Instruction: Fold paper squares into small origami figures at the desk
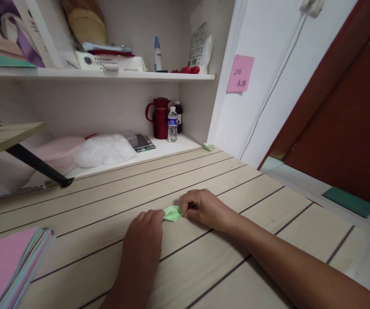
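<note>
A small piece of folded light-green paper (172,213) lies between my two hands, at or just above the striped wooden tabletop (197,262). My left hand (145,234) has its fingers closed at the paper's left end, with the fingertips partly hidden behind the hand. From the other side, my right hand (206,209) pinches the paper's right end between thumb and curled fingers. Creases show on the paper's upper face.
A stack of coloured paper (10,262) lies at the front left. Another folded green paper (208,146) rests at the table's far corner. Behind are a red thermos jug (160,119), a water bottle (172,125) and a white plastic bag (104,150). A black stand leg (38,165) rises at left.
</note>
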### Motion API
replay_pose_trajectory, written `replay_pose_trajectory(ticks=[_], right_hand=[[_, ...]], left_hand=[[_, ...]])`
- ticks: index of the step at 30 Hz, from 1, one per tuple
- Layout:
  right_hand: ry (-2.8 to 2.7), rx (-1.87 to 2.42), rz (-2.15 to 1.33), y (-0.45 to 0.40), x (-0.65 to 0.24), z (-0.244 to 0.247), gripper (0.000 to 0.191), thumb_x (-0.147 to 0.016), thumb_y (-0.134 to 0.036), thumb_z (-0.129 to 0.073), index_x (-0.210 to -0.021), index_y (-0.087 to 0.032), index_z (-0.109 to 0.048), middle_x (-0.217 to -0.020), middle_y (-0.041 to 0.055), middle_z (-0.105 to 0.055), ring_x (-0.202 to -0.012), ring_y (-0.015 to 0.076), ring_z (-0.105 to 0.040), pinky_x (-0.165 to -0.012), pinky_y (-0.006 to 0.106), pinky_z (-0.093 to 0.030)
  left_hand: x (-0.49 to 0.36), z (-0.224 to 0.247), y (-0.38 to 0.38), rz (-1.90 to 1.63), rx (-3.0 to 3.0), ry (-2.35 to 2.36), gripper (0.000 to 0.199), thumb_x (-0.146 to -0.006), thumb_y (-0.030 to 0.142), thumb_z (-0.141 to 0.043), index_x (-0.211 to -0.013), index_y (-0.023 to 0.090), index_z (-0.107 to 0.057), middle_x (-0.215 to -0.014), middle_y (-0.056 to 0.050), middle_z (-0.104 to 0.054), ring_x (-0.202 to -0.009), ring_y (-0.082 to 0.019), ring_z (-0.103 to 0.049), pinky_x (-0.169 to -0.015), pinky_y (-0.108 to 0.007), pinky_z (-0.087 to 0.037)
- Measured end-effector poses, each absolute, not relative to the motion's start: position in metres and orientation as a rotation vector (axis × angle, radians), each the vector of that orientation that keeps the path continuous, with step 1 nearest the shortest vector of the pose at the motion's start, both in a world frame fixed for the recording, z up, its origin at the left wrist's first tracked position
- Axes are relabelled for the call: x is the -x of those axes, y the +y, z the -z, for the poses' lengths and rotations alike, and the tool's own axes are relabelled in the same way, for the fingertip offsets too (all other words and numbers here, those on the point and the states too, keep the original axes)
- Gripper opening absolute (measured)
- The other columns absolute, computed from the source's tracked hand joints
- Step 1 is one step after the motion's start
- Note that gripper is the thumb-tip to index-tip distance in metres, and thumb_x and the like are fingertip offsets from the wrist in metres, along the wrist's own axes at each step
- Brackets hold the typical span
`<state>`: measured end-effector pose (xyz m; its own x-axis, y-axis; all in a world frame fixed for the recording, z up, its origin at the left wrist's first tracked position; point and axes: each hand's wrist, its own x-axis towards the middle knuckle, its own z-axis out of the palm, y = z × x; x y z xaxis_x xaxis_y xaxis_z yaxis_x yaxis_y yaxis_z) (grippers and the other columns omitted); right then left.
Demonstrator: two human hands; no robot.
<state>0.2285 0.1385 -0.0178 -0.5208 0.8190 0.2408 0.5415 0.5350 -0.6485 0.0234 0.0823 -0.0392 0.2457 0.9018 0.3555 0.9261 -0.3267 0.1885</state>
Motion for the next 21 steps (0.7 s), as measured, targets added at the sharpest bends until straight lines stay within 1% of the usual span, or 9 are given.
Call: replay_pose_trajectory(ticks=[3,5,8,10,11,13,16,18,21], right_hand=[[-2.234,1.096,-0.702,0.14,-0.229,0.02,0.015,-0.074,-0.007,-0.067,-0.08,-0.021,-0.069,-0.076,-0.0028,-0.07,-0.07,0.0124,-0.061,-0.064,0.021,-0.042],[-2.191,1.122,-0.713,0.142,-0.229,0.022,0.014,-0.074,-0.01,-0.067,-0.082,-0.021,-0.069,-0.073,-0.0037,-0.068,-0.066,0.0121,-0.06,-0.062,0.021,-0.041],[-2.145,1.16,-0.7,0.145,-0.23,0.025,0.01,-0.075,-0.011,-0.066,-0.077,-0.02,-0.067,-0.067,-0.0042,-0.065,-0.064,0.012,-0.059,-0.059,0.02,-0.04],[-2.155,1.164,-0.665,0.146,-0.23,0.025,0.011,-0.074,-0.01,-0.066,-0.075,-0.02,-0.067,-0.068,-0.0039,-0.066,-0.064,0.0124,-0.059,-0.059,0.02,-0.04],[-2.165,1.168,-0.637,0.146,-0.229,0.025,0.011,-0.074,-0.01,-0.066,-0.075,-0.021,-0.067,-0.069,-0.0036,-0.067,-0.065,0.0126,-0.06,-0.061,0.021,-0.041],[-2.162,1.202,-0.571,0.146,-0.228,0.025,0.01,-0.075,-0.011,-0.065,-0.074,-0.021,-0.068,-0.07,-0.0034,-0.068,-0.067,0.0132,-0.061,-0.063,0.022,-0.041],[-2.074,1.329,-0.497,0.149,-0.227,0.027,0.007,-0.076,-0.016,-0.066,-0.075,-0.023,-0.068,-0.072,-0.0034,-0.07,-0.068,0.0141,-0.062,-0.063,0.022,-0.04],[-1.985,1.445,-0.459,0.155,-0.228,0.028,0.003,-0.076,-0.02,-0.067,-0.077,-0.023,-0.068,-0.074,-0.0032,-0.071,-0.069,0.0146,-0.062,-0.063,0.023,-0.039],[-1.887,1.561,-0.38,0.175,-0.233,0.025,0.003,-0.077,-0.021,-0.065,-0.077,-0.023,-0.068,-0.073,-0.0019,-0.071,-0.067,0.0147,-0.062,-0.058,0.022,-0.038]], left_hand=[[-0.023,0.038,0.082,0.623,2.438,-1.776,0.023,-0.091,0.011,-0.044,-0.099,0.02,-0.064,-0.089,-0.005,-0.068,-0.084,-0.022,-0.06,-0.077,-0.036,-0.047],[-0.023,0.037,0.081,0.628,2.437,-1.747,0.025,-0.09,0.01,-0.044,-0.098,0.02,-0.065,-0.088,-0.004,-0.068,-0.082,-0.021,-0.06,-0.075,-0.035,-0.046],[-0.022,0.041,0.081,0.676,2.414,-1.672,0.025,-0.089,0.009,-0.046,-0.097,0.021,-0.066,-0.087,-0.003,-0.068,-0.08,-0.021,-0.06,-0.074,-0.034,-0.046],[-0.021,0.045,0.082,0.723,2.378,-1.629,0.025,-0.088,0.009,-0.046,-0.098,0.021,-0.066,-0.086,-0.004,-0.068,-0.08,-0.021,-0.061,-0.074,-0.034,-0.047],[-0.021,0.046,0.082,0.745,2.356,-1.621,0.026,-0.088,0.009,-0.046,-0.101,0.021,-0.065,-0.087,-0.004,-0.069,-0.081,-0.021,-0.062,-0.075,-0.034,-0.047],[-0.02,0.048,0.083,0.79,2.302,-1.643,0.032,-0.089,0.01,-0.046,-0.114,0.021,-0.061,-0.092,-0.004,-0.07,-0.085,-0.021,-0.064,-0.077,-0.034,-0.049],[-0.02,0.044,0.082,0.873,2.192,-1.741,0.043,-0.09,0.011,-0.044,-0.132,0.018,-0.049,-0.099,-0.006,-0.071,-0.085,-0.019,-0.067,-0.075,-0.031,-0.05],[-0.019,0.041,0.081,0.91,2.145,-1.786,0.043,-0.091,0.011,-0.042,-0.134,0.015,-0.047,-0.097,-0.008,-0.072,-0.082,-0.018,-0.068,-0.071,-0.03,-0.051],[-0.012,0.041,0.083,0.924,2.175,-1.739,0.038,-0.092,0.012,-0.039,-0.128,0.013,-0.053,-0.09,-0.009,-0.073,-0.078,-0.019,-0.069,-0.066,-0.031,-0.052]])
